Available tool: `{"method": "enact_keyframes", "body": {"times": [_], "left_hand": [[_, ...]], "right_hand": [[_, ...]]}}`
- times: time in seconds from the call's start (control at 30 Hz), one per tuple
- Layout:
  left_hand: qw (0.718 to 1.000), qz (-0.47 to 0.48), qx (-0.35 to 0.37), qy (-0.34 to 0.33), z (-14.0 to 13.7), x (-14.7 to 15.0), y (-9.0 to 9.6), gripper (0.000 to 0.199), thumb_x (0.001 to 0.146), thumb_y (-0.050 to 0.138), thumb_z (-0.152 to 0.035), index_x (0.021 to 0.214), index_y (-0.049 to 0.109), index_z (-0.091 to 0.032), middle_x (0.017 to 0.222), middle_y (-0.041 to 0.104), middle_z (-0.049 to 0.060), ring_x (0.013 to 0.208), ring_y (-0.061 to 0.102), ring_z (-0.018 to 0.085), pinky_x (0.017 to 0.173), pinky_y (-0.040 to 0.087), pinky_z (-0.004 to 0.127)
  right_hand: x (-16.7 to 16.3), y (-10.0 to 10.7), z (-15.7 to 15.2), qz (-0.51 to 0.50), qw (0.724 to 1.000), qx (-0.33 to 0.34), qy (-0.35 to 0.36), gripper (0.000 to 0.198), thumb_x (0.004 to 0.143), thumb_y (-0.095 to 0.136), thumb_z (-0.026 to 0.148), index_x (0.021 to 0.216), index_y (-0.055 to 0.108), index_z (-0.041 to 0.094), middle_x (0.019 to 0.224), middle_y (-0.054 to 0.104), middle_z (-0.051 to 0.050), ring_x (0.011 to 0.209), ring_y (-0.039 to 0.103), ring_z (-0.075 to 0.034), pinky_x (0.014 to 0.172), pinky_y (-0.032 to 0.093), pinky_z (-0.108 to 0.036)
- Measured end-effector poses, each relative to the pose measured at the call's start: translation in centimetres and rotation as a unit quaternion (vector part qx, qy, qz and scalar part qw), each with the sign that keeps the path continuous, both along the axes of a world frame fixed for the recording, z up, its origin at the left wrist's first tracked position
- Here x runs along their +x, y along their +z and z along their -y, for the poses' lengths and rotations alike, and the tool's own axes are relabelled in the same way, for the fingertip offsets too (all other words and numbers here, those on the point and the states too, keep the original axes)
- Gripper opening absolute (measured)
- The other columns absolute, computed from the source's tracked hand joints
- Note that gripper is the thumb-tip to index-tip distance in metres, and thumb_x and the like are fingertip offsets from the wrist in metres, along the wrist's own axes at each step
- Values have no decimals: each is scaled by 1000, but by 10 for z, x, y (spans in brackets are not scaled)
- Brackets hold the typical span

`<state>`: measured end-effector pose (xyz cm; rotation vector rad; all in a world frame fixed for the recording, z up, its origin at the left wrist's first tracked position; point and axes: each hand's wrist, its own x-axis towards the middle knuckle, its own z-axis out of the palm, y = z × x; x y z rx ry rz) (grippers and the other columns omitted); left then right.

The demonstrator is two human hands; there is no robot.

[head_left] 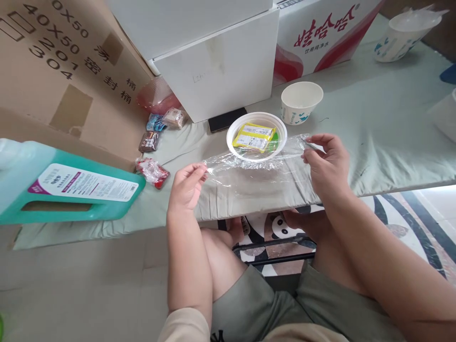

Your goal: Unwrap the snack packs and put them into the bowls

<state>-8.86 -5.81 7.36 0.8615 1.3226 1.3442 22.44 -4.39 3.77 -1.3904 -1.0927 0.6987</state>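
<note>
A sheet of clear plastic wrap is stretched between my two hands, just above the table's front edge. My left hand pinches its left end. At the other end, thumb and fingers of my right hand grip the film. Right behind the film is a round white bowl holding a yellow packet and something green partly under it. The film overlaps the bowl's near rim; whether it touches the rim I cannot tell.
A paper bowl and a dark flat object stand behind. Small wrapped packets lie at left, near a jug of green liquid and a large carton. White boxes line the back; another paper bowl is far right.
</note>
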Motion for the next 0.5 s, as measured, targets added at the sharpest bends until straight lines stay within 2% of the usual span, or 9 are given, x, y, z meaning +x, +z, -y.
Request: {"method": "enact_keyframes", "body": {"times": [0.1, 0.17, 0.27, 0.3, 0.37, 0.43, 0.5], "left_hand": [[997, 70, -33, -1, 3, 9, 10, 32, 66, 86, -38, 77, 60, -22, 87, 71, 2, 85, 70, 18, 78, 57, 32], [993, 103, -45, -32, 3, 14, 12, 40, 65, 87, -40, 85, 57, -24, 93, 72, 2, 93, 72, 22, 79, 58, 34], [986, 129, -27, -100, 4, 20, 12, 62, 57, 92, -29, 104, 52, -30, 105, 74, 2, 105, 72, 25, 84, 58, 37], [986, 126, -21, -110, 4, 22, 11, 68, 56, 93, -24, 109, 50, -32, 104, 74, 2, 103, 73, 24, 84, 58, 36], [988, 110, -23, -103, 4, 27, 9, 70, 58, 92, -20, 112, 49, -32, 93, 73, -2, 86, 73, 19, 77, 57, 31], [991, 99, -31, -80, 2, 30, 6, 59, 62, 90, -21, 107, 52, -30, 79, 68, -6, 63, 66, 11, 62, 52, 23], [992, 101, -25, -69, 0, 31, 3, 48, 64, 90, -24, 97, 56, -27, 69, 62, -8, 50, 54, 5, 51, 44, 19]], "right_hand": [[1, -2, -1, 16, 1000, 3, 6, 20, 80, 60, 21, 99, 57, 27, 112, 67, -6, 71, 63, -15, 68, 54, -36], [1, -2, -2, 14, 1000, 1, 7, 20, 81, 59, 21, 99, 57, 27, 111, 66, -6, 72, 63, -15, 70, 55, -37], [-2, 0, -1, -3, 1000, -10, 11, 21, 80, 60, 19, 99, 57, 27, 110, 66, -5, 73, 65, -15, 74, 55, -38], [-3, 0, 0, -10, 1000, -13, 12, 21, 79, 61, 19, 98, 57, 27, 110, 66, -5, 73, 64, -15, 75, 55, -39], [-5, 1, 1, -18, 1000, -16, 16, 22, 78, 62, 19, 98, 57, 27, 111, 67, -5, 73, 64, -15, 76, 56, -40], [-5, 1, 1, -17, 1000, -13, 21, 21, 78, 61, 20, 97, 57, 27, 111, 67, -5, 74, 64, -16, 77, 57, -40], [-5, -1, 1, -13, 1000, -8, 20, 20, 79, 61, 21, 98, 57, 27, 111, 67, -5, 75, 65, -16, 76, 58, -39]]}}
